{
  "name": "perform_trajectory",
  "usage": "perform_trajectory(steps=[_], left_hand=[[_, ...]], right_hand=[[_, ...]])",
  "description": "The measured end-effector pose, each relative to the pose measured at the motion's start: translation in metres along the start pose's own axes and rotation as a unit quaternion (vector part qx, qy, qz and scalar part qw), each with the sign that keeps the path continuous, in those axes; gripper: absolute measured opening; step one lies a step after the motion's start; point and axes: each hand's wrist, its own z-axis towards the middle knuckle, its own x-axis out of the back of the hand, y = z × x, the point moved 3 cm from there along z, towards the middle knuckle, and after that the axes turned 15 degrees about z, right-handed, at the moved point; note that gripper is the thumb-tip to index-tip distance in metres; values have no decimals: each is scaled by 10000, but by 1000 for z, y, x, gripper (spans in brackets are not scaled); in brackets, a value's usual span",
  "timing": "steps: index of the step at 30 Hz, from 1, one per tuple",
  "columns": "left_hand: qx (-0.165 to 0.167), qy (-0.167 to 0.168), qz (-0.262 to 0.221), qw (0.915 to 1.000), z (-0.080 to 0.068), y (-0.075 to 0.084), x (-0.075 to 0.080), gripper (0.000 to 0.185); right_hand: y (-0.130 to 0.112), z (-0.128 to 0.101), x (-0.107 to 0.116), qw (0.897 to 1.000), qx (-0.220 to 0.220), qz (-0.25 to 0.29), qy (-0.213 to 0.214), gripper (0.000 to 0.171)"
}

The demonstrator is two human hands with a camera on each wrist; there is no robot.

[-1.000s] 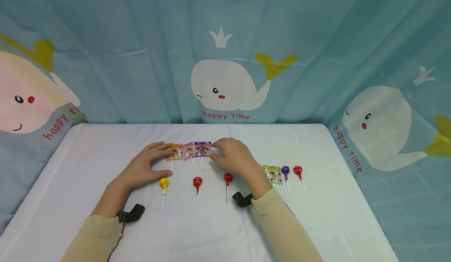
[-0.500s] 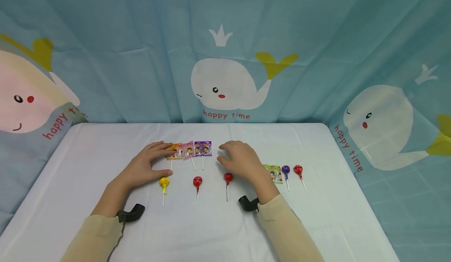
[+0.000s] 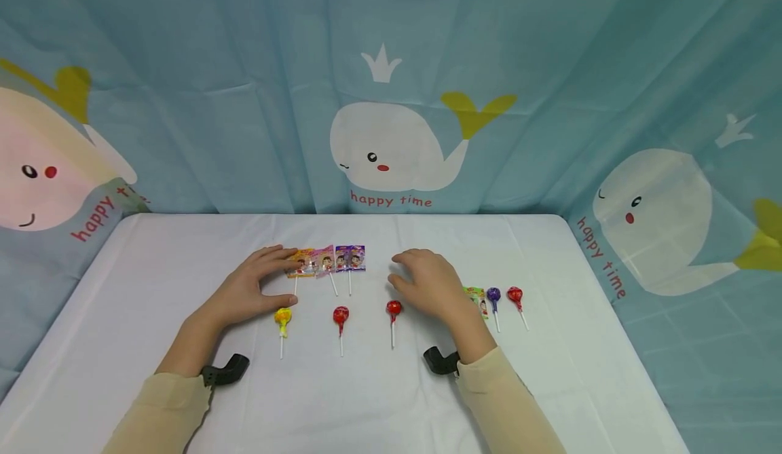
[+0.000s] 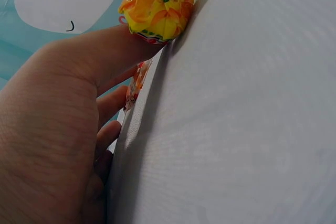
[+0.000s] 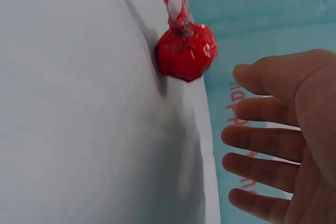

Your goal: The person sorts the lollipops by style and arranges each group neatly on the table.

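Observation:
My left hand (image 3: 247, 291) rests on the table with its fingertips at the orange flat-wrapped lollipop (image 3: 303, 264), partly covering it. Beside that one lie a pink flat-wrapped lollipop (image 3: 326, 262) and a purple flat-wrapped lollipop (image 3: 350, 258), side by side in a row. Close to the left thumb is a round yellow lollipop (image 3: 283, 316), its orange and yellow wrapper (image 4: 155, 14) large in the left wrist view. To the right of the row, my right hand (image 3: 435, 290) holds nothing, its fingers spread and relaxed. A round red lollipop (image 3: 394, 307) lies nearest to it.
Another red lollipop (image 3: 341, 315) lies in the front row. At right are a green packet (image 3: 478, 298), partly hidden by the right wrist, a round purple lollipop (image 3: 493, 294) and a red one. A whale-print curtain (image 3: 244, 155) borders the white table (image 3: 342, 406).
My right hand has drawn away from the purple flat-wrapped lollipop, moving right and slightly toward me, and now covers more of the green packet. The left hand has stayed put.

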Motion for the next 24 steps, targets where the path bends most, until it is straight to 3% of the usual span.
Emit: perform_trajectory(steps=[24], left_hand=[[-33, 28, 17, 10000, -1, 0, 1, 67]], right_hand=[[23, -26, 20, 9995, 44, -165, 282, 36]])
